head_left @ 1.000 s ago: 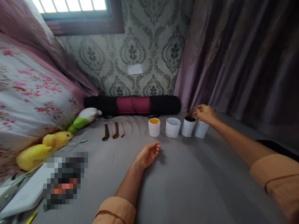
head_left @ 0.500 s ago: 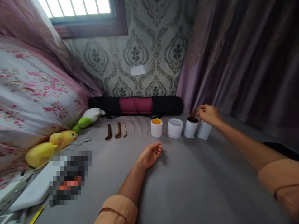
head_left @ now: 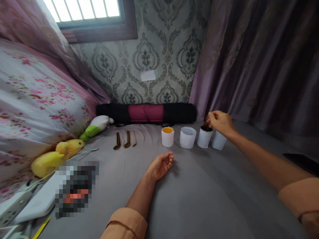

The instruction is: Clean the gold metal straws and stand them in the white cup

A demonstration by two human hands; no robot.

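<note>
at the bottom edge, a folded light-orange fabric sleeve [head_left: 127, 220] covers the near part of the left arm, and the bare forearm slants up and to the right across the smooth grey cloth sheet [head_left: 199, 205]. the left hand [head_left: 159, 166] rests on the sheet with its wrist turned sideways, fingers loosely curled and slack, gripping nothing visible. to the left lies a flat white rectangular device [head_left: 37, 204]. beyond the left hand, two bundles of thin brown bent sticks, a left bundle [head_left: 117, 141] and a middle bundle [head_left: 128, 139], lie beside a single thin brown bent stick [head_left: 134, 138]. to their right stands a row of four containers: a white cylindrical cup with a yellow-orange inside [head_left: 167, 138], a wider white cylindrical cup [head_left: 187, 139], a white cylindrical cup with a dark inside [head_left: 204, 139] and, just beside it, a pale white cylindrical cup [head_left: 219, 140] partly behind the hand. the right forearm stretches in from the lower right; the right hand [head_left: 220, 122] arches over these last two, wrist raised, fingertips bent down at the upright thin brown sticks [head_left: 205, 125] in the dark-lined cup. whether they pinch any, i cannot tell. farthest back, a black-and-maroon fabric roll [head_left: 146, 113] lies along the patterned grey wall [head_left: 171, 66].
</note>
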